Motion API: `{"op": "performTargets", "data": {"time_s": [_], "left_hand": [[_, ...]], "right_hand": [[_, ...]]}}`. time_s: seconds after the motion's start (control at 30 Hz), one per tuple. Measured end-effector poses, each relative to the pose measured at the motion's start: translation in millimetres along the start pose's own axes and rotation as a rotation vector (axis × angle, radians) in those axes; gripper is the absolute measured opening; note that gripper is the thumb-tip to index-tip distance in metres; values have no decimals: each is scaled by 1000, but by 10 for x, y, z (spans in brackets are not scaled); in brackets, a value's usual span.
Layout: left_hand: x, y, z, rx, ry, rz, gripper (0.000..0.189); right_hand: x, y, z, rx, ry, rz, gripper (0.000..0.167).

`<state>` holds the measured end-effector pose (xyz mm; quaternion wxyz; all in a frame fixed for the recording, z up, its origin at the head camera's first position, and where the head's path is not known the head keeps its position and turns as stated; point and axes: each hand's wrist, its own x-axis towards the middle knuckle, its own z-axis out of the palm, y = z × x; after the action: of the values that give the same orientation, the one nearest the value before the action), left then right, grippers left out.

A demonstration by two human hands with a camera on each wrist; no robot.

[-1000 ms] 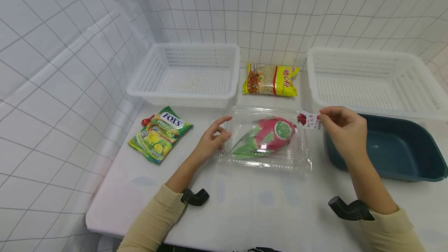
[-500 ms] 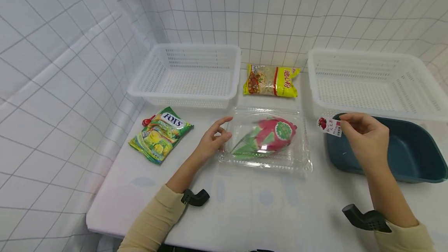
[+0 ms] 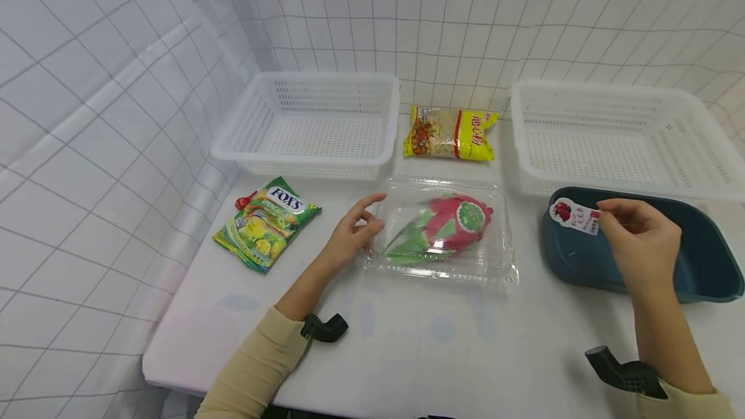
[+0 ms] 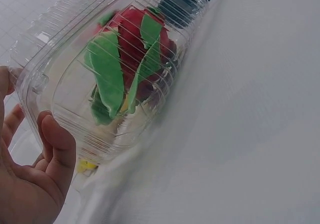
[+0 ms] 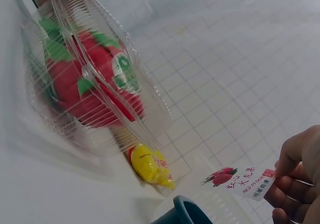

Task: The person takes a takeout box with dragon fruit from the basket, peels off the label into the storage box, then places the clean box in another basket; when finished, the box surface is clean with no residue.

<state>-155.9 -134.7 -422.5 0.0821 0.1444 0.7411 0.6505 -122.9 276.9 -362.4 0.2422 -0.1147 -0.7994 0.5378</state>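
Note:
A clear plastic clamshell box (image 3: 442,270) lies closed on the table, with a red-and-green dragon fruit (image 3: 451,222) inside. On the fruit is a round green-and-white sticker (image 3: 471,217). My left hand (image 3: 349,231) holds the box's left edge between thumb and fingers; the left wrist view has the fingertips right at its rim (image 4: 30,91). My right hand (image 3: 643,241) pinches a small white label (image 3: 576,216) by its right end, over the dark teal basin (image 3: 582,267). Red fruit and the words RED PITAYA are printed on the label (image 5: 240,180).
Behind stand two white perforated baskets, the left basket (image 3: 308,172) and the right basket (image 3: 628,183). A yellow food packet (image 3: 451,133) lies between them. A green FOX'S candy bag (image 3: 266,224) lies at the left, partly over something red (image 3: 243,202).
The label has come off the box's right side. My right hand has carried it rightward to over the teal basin. The left hand and the box have stayed in place.

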Motion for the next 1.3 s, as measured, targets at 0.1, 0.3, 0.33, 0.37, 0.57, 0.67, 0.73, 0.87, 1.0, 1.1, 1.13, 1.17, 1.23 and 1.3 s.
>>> {"op": "performTargets", "data": {"time_s": [0.1,0.3,0.33,0.37,0.57,0.67,0.73,0.87,1.0,1.1,1.13,1.17,1.23,1.3], "left_hand": [[0,0,0,7,0,-3,52],[5,2,-3,-2,-5,8,52],[7,3,-3,-3,-6,10,52],[8,5,-4,-4,-8,10,52],[3,16,-6,-2,-1,-4,52],[-1,12,-9,-1,1,-8,52],[-1,7,-10,0,0,-9,52],[-1,0,-8,2,-3,-14,52],[-2,9,-5,7,-5,-16,52],[0,7,-7,12,-6,-20,52],[1,8,-8,16,-8,-22,51],[2,8,-10,19,-10,-22,51],[4,4,-14,27,-14,-25,51],[4,4,-13,31,-17,-25,52]], "right_hand": [[22,81,-20,-13,28,-10,13],[77,255,-41,-35,24,-14,12],[81,276,-47,-48,8,3,13],[82,294,-55,-70,-16,17,14],[84,337,-121,-289,-201,31,13],[94,348,-158,-398,-297,25,24],[98,365,-178,-474,-352,19,28],[100,405,-206,-566,-407,12,32],[110,440,-227,-606,-449,25,36],[122,465,-233,-637,-489,30,40],[127,474,-235,-645,-501,33,42],[130,480,-237,-650,-512,32,43],[135,492,-243,-656,-532,31,46],[134,499,-245,-658,-542,29,48]]}}
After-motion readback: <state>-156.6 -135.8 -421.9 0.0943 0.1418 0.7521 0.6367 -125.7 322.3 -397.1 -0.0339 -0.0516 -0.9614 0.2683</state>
